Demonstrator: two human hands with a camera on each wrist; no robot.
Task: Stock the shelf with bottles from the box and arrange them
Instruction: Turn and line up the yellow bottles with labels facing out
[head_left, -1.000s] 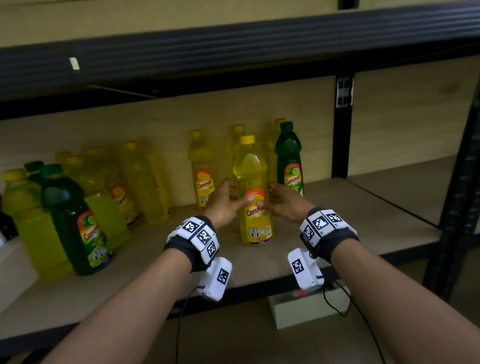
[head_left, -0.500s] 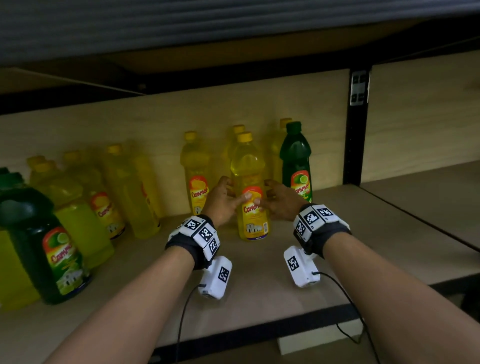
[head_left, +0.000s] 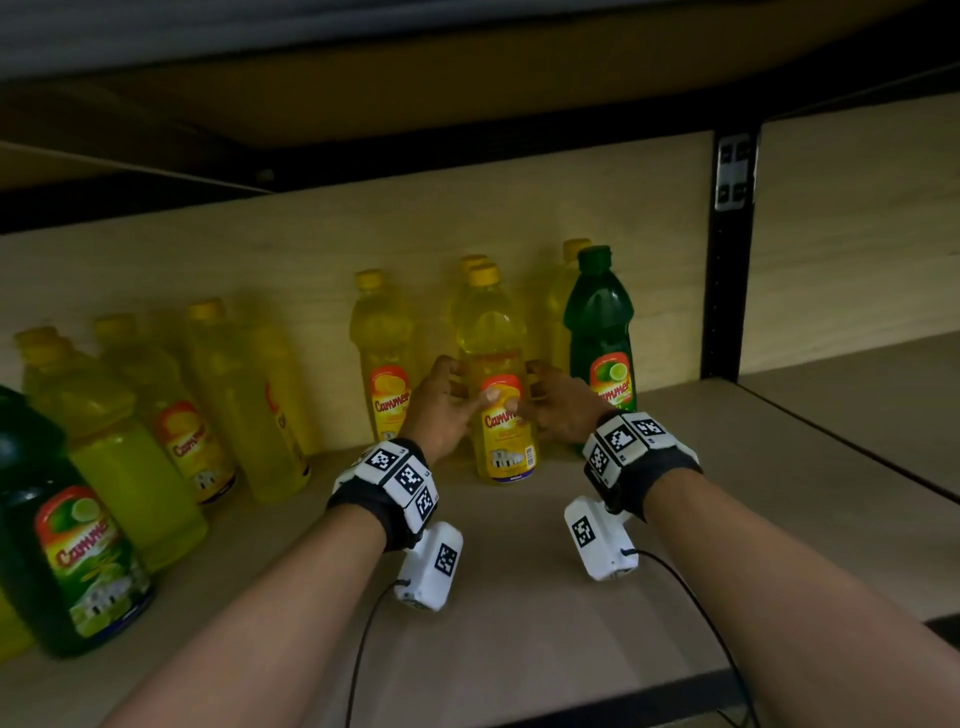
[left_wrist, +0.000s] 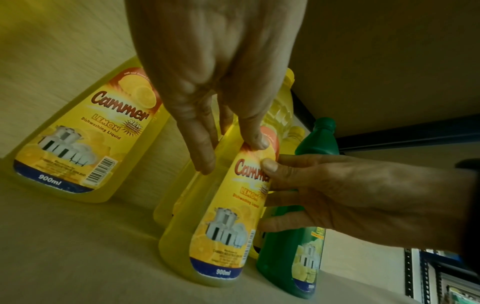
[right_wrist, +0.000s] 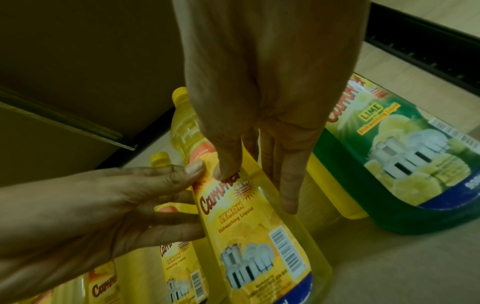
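A yellow lemon dish-liquid bottle (head_left: 503, 447) (left_wrist: 221, 226) (right_wrist: 259, 236) stands upright on the wooden shelf (head_left: 519, 597), label facing me. My left hand (head_left: 449, 397) (left_wrist: 228, 144) holds its left side, thumb on the label. My right hand (head_left: 553, 402) (right_wrist: 262, 160) holds the right side, its thumb also on the label, close to the left thumb. A green lime bottle (head_left: 600, 332) (right_wrist: 402, 164) stands just right of it, and another yellow bottle (head_left: 382, 364) (left_wrist: 78, 139) just left. More yellow bottles stand behind it against the back panel.
Several yellow bottles (head_left: 234, 405) line the shelf to the left, with a green bottle (head_left: 62, 545) near the front edge. A black upright post (head_left: 727, 260) ends this bay on the right. The upper shelf hangs low overhead. Bare shelf board lies right of the lime bottle.
Both hands have carried the yellow bottle deeper into the shelf, in between the yellow and the green bottle near the back. My head has come in closer under the upper shelf.
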